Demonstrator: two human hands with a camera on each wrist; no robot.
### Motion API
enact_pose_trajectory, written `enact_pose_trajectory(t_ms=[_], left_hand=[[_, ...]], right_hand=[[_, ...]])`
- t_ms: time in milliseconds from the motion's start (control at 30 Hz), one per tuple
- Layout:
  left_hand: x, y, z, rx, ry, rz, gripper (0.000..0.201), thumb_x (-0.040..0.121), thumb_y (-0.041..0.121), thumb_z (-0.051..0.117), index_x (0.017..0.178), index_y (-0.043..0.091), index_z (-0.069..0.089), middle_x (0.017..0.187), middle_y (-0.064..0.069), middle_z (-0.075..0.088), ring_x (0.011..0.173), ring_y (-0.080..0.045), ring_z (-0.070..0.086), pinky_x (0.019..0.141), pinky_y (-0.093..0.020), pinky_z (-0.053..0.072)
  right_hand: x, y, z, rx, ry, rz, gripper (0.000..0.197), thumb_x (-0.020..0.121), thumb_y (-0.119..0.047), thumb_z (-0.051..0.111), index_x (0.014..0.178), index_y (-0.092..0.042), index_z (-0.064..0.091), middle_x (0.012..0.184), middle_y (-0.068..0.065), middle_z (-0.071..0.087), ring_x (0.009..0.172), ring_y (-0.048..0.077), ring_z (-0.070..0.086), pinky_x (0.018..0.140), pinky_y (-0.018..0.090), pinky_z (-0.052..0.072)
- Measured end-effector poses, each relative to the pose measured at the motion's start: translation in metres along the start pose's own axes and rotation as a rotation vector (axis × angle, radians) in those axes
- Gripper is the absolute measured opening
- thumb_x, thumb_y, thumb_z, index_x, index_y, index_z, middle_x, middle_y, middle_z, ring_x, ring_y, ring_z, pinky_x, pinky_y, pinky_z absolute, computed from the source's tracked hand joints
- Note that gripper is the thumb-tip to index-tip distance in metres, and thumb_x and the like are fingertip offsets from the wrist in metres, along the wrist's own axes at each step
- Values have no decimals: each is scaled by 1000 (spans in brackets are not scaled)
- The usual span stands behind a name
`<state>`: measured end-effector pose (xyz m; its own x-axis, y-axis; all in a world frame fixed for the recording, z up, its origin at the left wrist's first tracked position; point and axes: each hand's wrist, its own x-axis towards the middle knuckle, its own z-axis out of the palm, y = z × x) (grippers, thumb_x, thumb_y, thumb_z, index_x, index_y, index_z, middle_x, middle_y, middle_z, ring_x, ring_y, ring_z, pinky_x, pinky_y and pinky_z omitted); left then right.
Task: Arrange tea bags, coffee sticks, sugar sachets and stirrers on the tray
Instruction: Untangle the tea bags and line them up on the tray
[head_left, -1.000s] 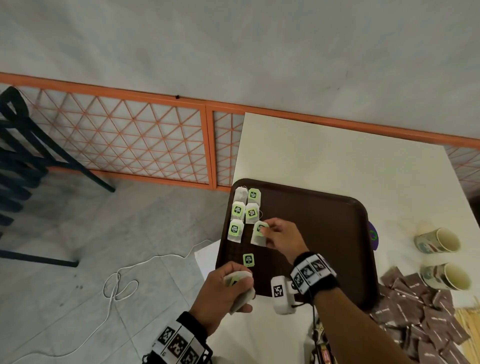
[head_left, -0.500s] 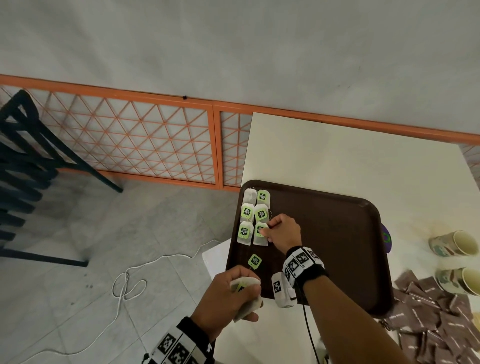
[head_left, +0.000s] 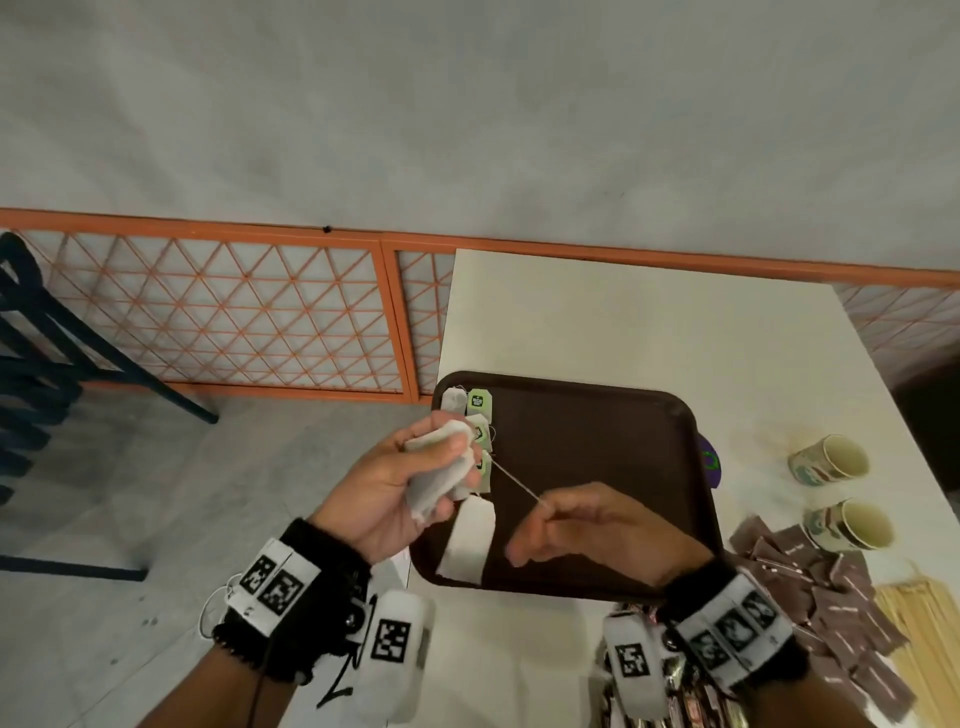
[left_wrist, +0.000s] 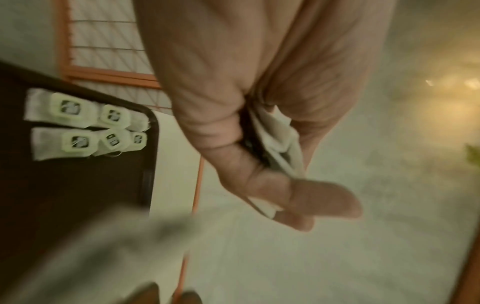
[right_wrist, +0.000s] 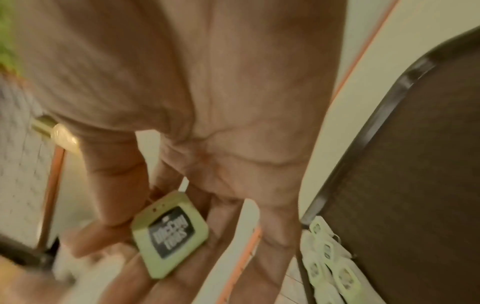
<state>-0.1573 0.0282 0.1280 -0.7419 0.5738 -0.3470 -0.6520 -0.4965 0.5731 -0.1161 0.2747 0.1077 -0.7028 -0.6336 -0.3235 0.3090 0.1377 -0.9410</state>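
Up above the dark brown plastic tray (head_left: 597, 415), the left hand (head_left: 395, 483) squeezed soft white paper tea bags (head_left: 441, 467). Their thin string (head_left: 514, 480) ran slanting down-right to the right hand (head_left: 587, 525), which pinched the green square tag (right_wrist: 170, 234).

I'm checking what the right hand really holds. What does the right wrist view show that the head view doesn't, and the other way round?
Only the right wrist view shows the green paper tag pinched in the right hand, print facing the camera. Only the head view shows the thin string stretched from that hand to the bunch of tea bags gripped by the left hand, plus the cups and brown sachets. Both show the brown tray with laid-out tea bags in one corner.
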Motion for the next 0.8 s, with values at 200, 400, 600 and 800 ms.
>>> enact_pose_trajectory(t_ms=[200,400,600,800], left_hand=[[-6,-22,2,-29,-40,-41,42,63,13,92,96,9,66,83,-11,61,59,-15,62,33,-17,45],[-11,-35,-4,285,-78,-84,57,70,19,87,122,13,64,92,-14,65,61,-20,62,36,-19,43],[-4,-57,4,366,-292,-109,35,86,14,70,120,10,65,118,-16,65,78,-25,67,49,-26,54],[7,-91,9,-80,-475,-120,30,93,12,62,122,7,62,113,-16,65,85,-25,69,54,-27,60]], right_hand=[[-37,-50,-9,-102,75,-20,19,101,-19,51,98,-9,67,87,9,67,74,22,65,73,30,54],[-55,-133,-15,-664,215,-86,22,100,-16,51,105,-13,72,86,-18,69,65,12,68,64,26,55],[-47,-190,-1,-963,163,33,19,99,-27,55,100,-22,73,74,-6,72,60,8,66,64,22,52],[-79,-210,8,-951,131,21,19,95,-37,56,98,-28,72,68,-2,71,61,15,67,61,24,52]])
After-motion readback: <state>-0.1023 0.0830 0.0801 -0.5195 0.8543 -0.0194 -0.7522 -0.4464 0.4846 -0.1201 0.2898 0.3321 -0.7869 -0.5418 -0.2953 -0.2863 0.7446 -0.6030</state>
